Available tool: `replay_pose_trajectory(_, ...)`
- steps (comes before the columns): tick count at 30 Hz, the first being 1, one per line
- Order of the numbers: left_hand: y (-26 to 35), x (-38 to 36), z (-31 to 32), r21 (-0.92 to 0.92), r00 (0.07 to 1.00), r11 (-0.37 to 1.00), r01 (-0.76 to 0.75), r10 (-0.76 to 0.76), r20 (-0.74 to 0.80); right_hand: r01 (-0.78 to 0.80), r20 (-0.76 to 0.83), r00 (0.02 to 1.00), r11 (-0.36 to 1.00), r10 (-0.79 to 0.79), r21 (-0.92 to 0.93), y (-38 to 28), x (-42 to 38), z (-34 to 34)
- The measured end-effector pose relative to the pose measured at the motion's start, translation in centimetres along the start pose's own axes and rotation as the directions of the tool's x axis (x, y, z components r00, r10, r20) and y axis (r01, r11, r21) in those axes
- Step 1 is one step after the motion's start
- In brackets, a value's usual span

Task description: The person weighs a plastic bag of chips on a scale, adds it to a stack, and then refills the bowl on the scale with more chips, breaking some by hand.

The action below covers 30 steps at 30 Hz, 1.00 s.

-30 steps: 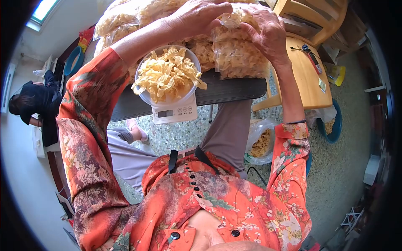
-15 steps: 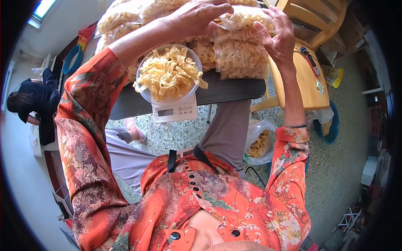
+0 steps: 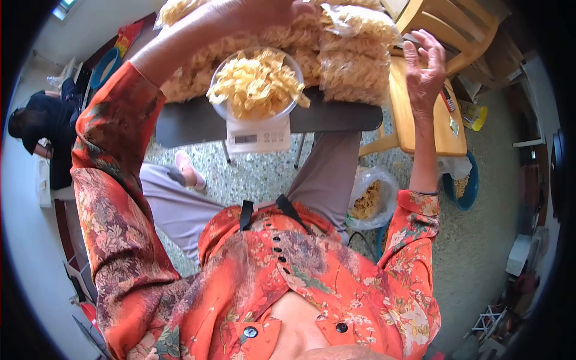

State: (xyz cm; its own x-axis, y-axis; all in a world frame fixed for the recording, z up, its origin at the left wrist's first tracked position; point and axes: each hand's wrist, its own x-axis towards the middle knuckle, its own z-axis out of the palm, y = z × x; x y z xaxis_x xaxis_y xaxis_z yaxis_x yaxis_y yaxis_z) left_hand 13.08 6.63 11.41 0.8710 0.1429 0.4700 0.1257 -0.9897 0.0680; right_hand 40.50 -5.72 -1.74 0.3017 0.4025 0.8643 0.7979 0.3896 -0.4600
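Note:
A round bowl (image 3: 223, 112), heaped with pale yellow dried flakes (image 3: 258, 83), sits on a white digital scale (image 3: 277, 139) at the near edge of a dark table (image 3: 342, 113). Stacked clear plastic bags (image 3: 355, 69) of similar flakes fill the area behind it. My left hand (image 3: 273, 13) is over the bags at the top edge, blurred and partly cut off, so its fingers cannot be made out well. To the right of the bags, my right hand (image 3: 426, 72) is raised near the wooden chair, fingers loosely bent and apart, holding nothing.
A wooden chair (image 3: 432, 129) stands at the right with small items on its seat. On the floor are an open plastic bag (image 3: 375, 219) of yellowish pieces and a blue basin (image 3: 475, 189). Another person (image 3: 45, 123) in dark clothes bends over at the far left.
My right hand has moved right, away from the bags. My left hand has shifted up and left towards the frame's top edge. The whole view has shifted slightly.

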Motion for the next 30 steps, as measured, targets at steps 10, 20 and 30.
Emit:
replay_pose_trajectory(10,8.1,-8.1,-6.2,0.153,0.973,0.975,0.160,-0.129,-0.190,-0.191,0.126,0.979,0.929,0.158,0.318,-6.9,-7.4,-1.6)
replay_pose_trajectory(20,16.9,-23.6,0.0,-0.009,0.916,0.975,0.223,-0.213,-0.339,-0.737,0.501,0.664,0.600,0.556,0.311,-14.2,-19.0,-3.3)
replay_pose_trajectory(30,15.4,-34.3,20.0,0.060,0.441,0.835,0.547,-0.348,0.828,-0.825,0.860,0.321,0.563,0.397,0.048,-15.1,-19.1,-2.9)
